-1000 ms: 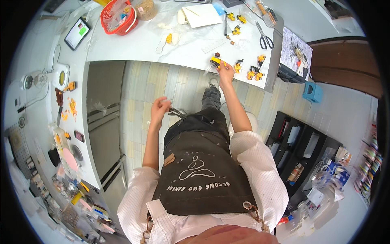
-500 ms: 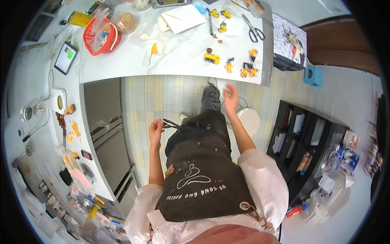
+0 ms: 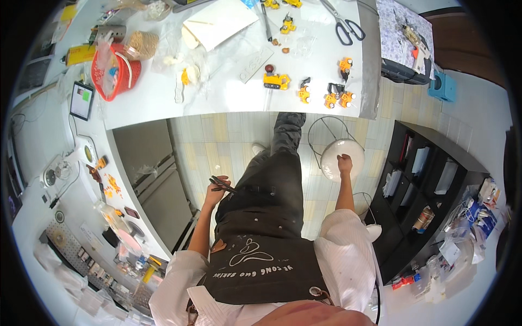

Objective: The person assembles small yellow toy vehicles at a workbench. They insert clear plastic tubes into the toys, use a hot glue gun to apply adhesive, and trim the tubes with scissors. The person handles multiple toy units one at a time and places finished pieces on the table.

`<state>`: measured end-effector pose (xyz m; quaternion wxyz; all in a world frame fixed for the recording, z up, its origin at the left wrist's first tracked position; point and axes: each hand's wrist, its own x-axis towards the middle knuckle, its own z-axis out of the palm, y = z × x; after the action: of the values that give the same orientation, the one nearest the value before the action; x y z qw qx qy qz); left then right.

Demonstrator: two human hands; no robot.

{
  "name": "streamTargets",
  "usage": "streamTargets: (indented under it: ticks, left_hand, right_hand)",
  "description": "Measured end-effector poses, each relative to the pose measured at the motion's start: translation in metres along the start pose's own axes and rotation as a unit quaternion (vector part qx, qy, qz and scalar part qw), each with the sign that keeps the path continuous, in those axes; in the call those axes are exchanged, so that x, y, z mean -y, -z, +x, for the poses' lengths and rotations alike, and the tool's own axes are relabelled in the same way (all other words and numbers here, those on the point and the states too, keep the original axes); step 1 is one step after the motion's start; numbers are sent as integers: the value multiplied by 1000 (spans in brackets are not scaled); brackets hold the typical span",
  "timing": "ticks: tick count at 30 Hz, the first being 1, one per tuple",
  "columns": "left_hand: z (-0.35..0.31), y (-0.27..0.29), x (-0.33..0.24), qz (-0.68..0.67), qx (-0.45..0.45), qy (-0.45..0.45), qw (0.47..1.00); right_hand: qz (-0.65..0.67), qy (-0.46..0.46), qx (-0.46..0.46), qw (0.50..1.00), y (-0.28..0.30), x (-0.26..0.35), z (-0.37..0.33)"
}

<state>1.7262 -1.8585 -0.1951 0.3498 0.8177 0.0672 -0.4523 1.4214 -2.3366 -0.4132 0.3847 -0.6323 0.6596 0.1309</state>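
My left hand (image 3: 216, 194) is closed around a thin black thing with two strands or prongs (image 3: 222, 183), beside the dark apron at my thigh. Its exact kind cannot be made out. Out to the right, my right hand (image 3: 345, 163) hangs over a round white stool (image 3: 330, 157), its fingers curled in and nothing visible in them. Neither hand touches the white table ahead (image 3: 217, 103). On that table sit several small yellow toy vehicles, one a tracked digger (image 3: 276, 81), and a pair of dark-handled scissors (image 3: 349, 31).
A red basket (image 3: 127, 76) and a white sheet (image 3: 220, 24) lie on the table. A side counter with drawers (image 3: 157, 163) runs along my left. To the right stand a black shelf unit (image 3: 405, 179), a blue step stool (image 3: 443, 87) and a glue gun (image 3: 418, 54) on a patterned surface.
My right hand has swung down and outward to the right, over the stool, and its fingers have curled. My left hand still holds the black thing. The table appears nearer.
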Motion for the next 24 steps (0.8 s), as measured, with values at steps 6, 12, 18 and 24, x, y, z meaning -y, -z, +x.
streamTargets:
  ticks: [6,12,18,24]
  left_hand:
    - [26,-9,-73,33,-10,-60,998]
    - [40,-36,36,-238,36,-133,962]
    - [28,-64,118,76,-38,69,994]
    - [115,-66,101,33,77,112,990]
  right_hand:
    - [86,180,138,970,-44,99,-21]
    - [-229,283,147,920,-68,31,-2]
    - [-418,5,95,903,-9,-84,76]
    - [-258,-150,74,952,6,-82,147]
